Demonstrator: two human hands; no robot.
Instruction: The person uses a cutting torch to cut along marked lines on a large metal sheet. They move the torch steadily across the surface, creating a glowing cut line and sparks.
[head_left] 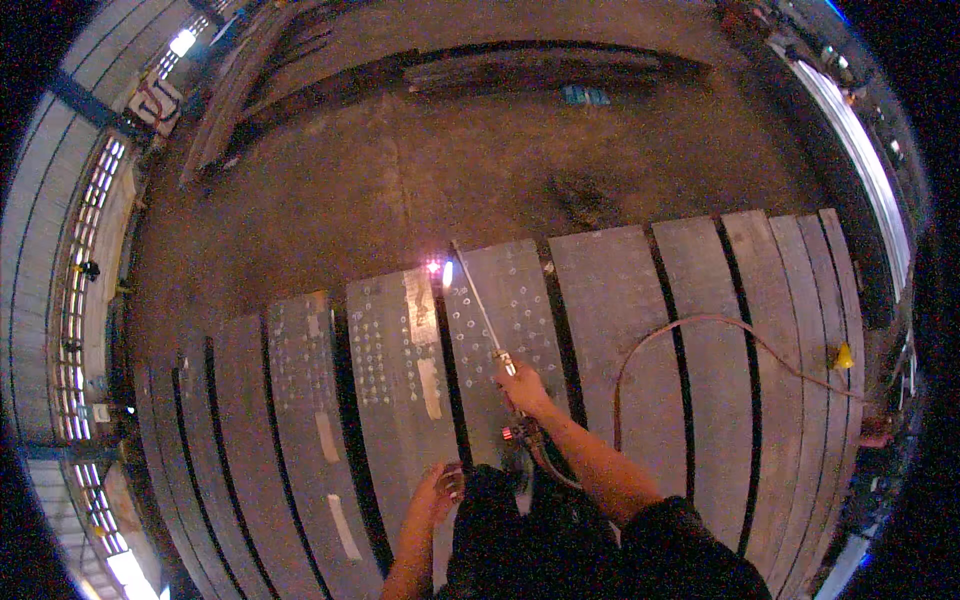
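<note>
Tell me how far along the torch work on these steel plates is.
Done: rows of small marks or holes cover three plates left of and under the flame. In hand: the right hand holds the cutting torch, its flame at a plate's far edge; the left hand rests low near the person's knee. Left: the plain plates to the right carry no marks, only the hose.

The cutting torch [480, 305], a long thin metal tube with a valved handle, is lying tilted from the right hand [522, 388] toward 11 o'clock. Its tip is burning with a bright pink-white flame [438, 268] at the far edge of a grey steel plate [510, 320]. That plate is lying flat, showing rows of small marked holes. A reddish hose [690, 322] is looping off toward 3 o'clock.
</note>
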